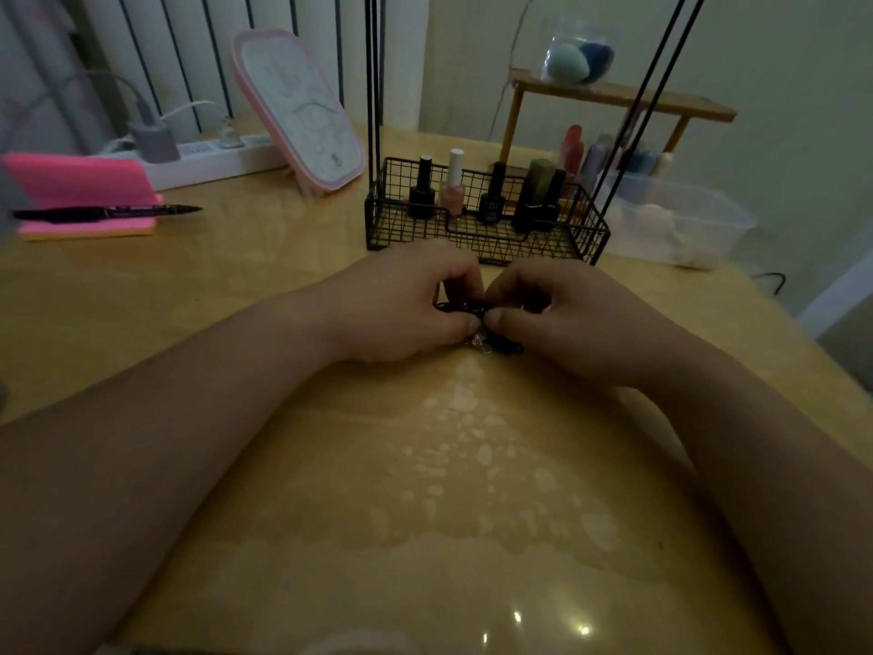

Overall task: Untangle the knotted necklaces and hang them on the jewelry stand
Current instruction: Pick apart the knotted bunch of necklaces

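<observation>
A small dark tangle of necklaces (472,310) with a silvery bit hanging below lies on the tan table between my two hands. My left hand (401,307) pinches the tangle from the left with curled fingers and thumb. My right hand (552,314) pinches it from the right, its thumb tip meeting the left one. Most of the chains are hidden under my fingers. The black wire jewelry stand (373,111), with tall thin uprights rising from a wire basket (486,238), stands just behind my hands.
Nail polish bottles (452,186) sit in the basket. A pink-framed mirror (302,111) leans at the back left beside a power strip (208,158). A pink pad with a pen (108,212) lies far left. A clear plastic box (680,219) and a wooden shelf (619,99) stand back right.
</observation>
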`<control>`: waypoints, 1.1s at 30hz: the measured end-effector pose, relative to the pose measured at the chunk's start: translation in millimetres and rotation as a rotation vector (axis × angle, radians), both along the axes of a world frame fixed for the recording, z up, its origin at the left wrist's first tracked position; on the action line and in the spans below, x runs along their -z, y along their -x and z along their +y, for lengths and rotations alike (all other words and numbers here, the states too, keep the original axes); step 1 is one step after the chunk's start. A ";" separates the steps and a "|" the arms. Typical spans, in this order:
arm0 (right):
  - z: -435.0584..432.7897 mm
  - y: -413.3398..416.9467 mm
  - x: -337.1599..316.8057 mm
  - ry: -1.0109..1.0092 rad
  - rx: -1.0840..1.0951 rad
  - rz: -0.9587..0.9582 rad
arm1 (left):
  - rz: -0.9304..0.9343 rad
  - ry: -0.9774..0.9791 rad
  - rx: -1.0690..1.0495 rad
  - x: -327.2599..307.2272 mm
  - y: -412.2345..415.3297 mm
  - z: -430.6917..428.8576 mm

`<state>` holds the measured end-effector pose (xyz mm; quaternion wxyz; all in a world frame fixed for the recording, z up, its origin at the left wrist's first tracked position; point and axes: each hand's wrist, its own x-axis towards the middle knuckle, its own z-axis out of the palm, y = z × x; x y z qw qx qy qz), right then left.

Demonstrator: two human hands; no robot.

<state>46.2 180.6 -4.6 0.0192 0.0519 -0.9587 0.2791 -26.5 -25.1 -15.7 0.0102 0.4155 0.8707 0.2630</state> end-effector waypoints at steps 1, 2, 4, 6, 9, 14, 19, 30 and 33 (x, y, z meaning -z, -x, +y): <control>-0.5 0.0 0.9 -0.003 -0.009 -0.020 | 0.001 -0.016 -0.005 -0.1 -0.3 0.3; -0.8 0.2 1.4 0.004 -0.012 -0.026 | -0.009 -0.041 -0.012 0.1 -0.3 0.4; -0.8 0.1 0.7 0.061 -0.007 -0.016 | -0.072 -0.128 -0.032 -0.1 0.4 0.0; 0.8 -1.3 -1.1 0.169 0.005 -0.009 | -0.165 -0.255 -0.063 -2.6 0.7 0.0; 3.6 -2.3 -4.3 0.401 0.032 -0.004 | -0.321 -0.423 -0.113 -9.1 -1.4 -0.9; 0.0 -1.5 -8.4 0.814 0.042 -0.058 | -0.542 -0.491 -0.055 -11.2 -1.2 -3.1; -1.4 -2.0 -7.0 0.880 0.002 -0.081 | -0.595 -0.429 0.033 -10.2 -6.1 -0.2; -6.1 -4.0 -4.0 0.743 0.035 -0.104 | -0.537 -0.470 0.012 -9.6 -2.5 -3.7; -6.5 -4.7 -6.2 0.771 0.053 -0.145 | -0.588 -0.536 -0.012 -8.9 -1.8 -2.7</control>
